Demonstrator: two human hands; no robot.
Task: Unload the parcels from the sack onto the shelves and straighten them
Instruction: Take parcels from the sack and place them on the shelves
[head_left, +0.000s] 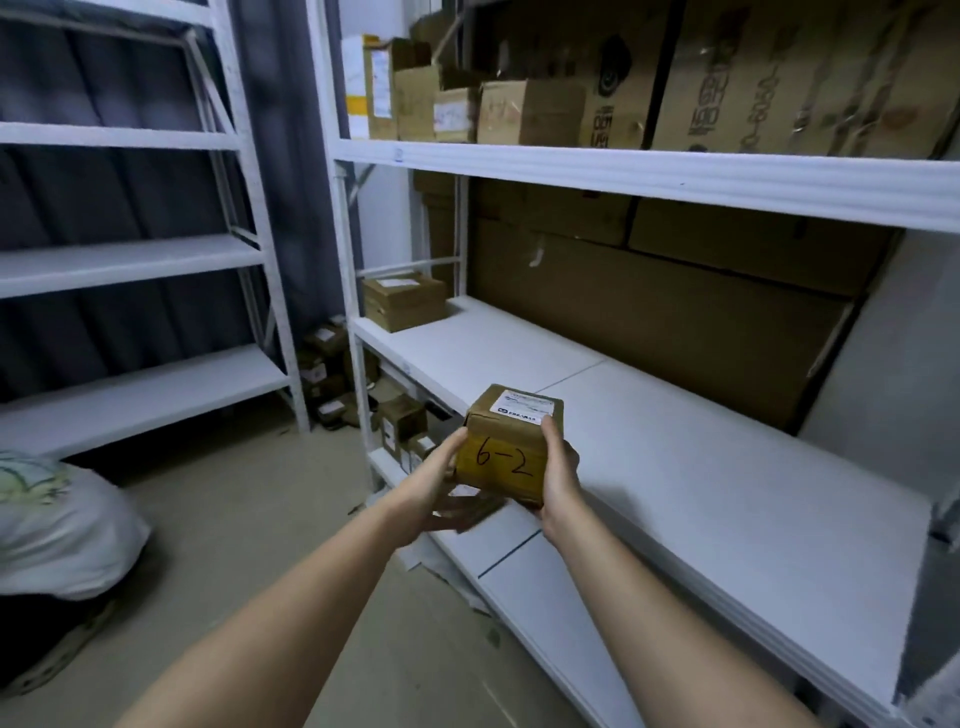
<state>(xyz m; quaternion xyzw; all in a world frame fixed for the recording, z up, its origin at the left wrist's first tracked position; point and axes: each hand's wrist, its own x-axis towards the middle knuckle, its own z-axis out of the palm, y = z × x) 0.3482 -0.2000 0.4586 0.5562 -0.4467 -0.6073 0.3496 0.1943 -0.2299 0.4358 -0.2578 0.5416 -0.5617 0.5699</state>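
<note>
I hold a small brown cardboard parcel (511, 441) marked "6-2", with a white label on top, in front of the white middle shelf (649, 441). My left hand (441, 480) grips its left side and underside. My right hand (558, 470) grips its right side, fingers curled over the top edge. The parcel hovers at the shelf's front edge. Another taped brown parcel (405, 301) sits at the far left end of the same shelf. The white sack (57, 525) lies on the floor at the lower left.
Several cardboard boxes (530, 111) line the upper shelf, and large flat cartons (675, 312) stand behind the middle shelf. More small parcels (332, 374) lie on the floor and the bottom shelf. A second white rack (130, 260) stands at left.
</note>
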